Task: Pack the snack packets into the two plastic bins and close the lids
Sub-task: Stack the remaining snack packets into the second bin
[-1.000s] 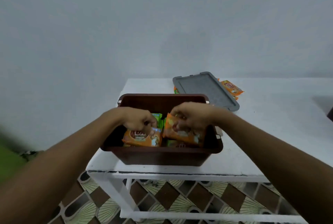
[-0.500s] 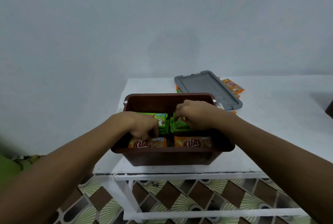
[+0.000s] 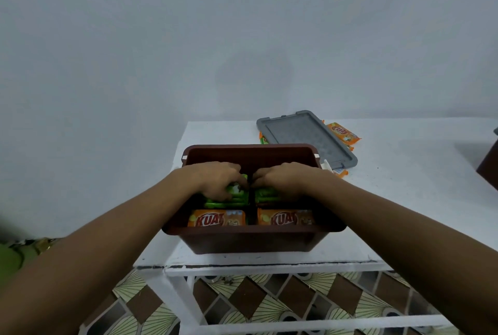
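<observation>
A brown plastic bin stands open near the front edge of the white table. Two orange snack packets stand side by side against its near wall. Behind them lie stacks of green snack packets. My left hand reaches into the bin, its fingers curled over the left green stack. My right hand curls over the right green stack in the same way. The hands hide most of the green packets. The bin's grey lid lies on the table behind it.
An orange packet pokes out from beyond the lid, and more packet edges show beneath it. A dark brown object is cut off at the right edge. A patterned tile floor lies below the table frame.
A second ago both hands held orange packets at the bin's front. Those packets now stand against the near wall, and both hands have moved back onto the green stacks.
</observation>
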A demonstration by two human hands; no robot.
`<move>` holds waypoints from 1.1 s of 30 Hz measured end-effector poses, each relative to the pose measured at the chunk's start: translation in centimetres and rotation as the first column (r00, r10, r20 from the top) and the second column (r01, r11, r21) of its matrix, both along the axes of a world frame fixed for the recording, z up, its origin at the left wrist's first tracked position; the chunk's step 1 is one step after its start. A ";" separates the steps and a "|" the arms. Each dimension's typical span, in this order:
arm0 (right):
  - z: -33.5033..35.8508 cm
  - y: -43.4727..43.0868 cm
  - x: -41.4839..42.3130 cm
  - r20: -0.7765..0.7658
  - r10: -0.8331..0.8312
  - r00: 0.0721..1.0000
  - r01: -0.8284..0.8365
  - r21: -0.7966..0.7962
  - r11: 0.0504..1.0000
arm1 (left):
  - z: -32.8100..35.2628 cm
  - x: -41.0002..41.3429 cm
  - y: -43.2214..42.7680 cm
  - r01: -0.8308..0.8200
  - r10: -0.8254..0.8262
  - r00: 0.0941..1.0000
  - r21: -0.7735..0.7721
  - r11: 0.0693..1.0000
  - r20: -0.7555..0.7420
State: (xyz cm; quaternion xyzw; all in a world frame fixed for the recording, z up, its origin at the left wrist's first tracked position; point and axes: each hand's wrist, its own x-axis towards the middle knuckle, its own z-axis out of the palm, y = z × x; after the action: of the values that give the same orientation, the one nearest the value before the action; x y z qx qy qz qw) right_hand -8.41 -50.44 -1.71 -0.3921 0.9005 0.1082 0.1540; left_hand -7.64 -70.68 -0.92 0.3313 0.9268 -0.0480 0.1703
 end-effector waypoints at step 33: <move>-6.4 32.7 -4.6 -0.221 -0.572 0.790 0.494 -0.325 0.807 | 1.3 -9.2 19.9 -0.138 0.398 0.881 0.665 0.734 -0.256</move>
State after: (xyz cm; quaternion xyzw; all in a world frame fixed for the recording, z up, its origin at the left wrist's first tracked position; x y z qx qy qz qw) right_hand -13.05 -17.72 -8.16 -0.1143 0.9933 0.0055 -0.0148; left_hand -16.82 -50.76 0.40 0.2130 0.9417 0.2266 -0.1286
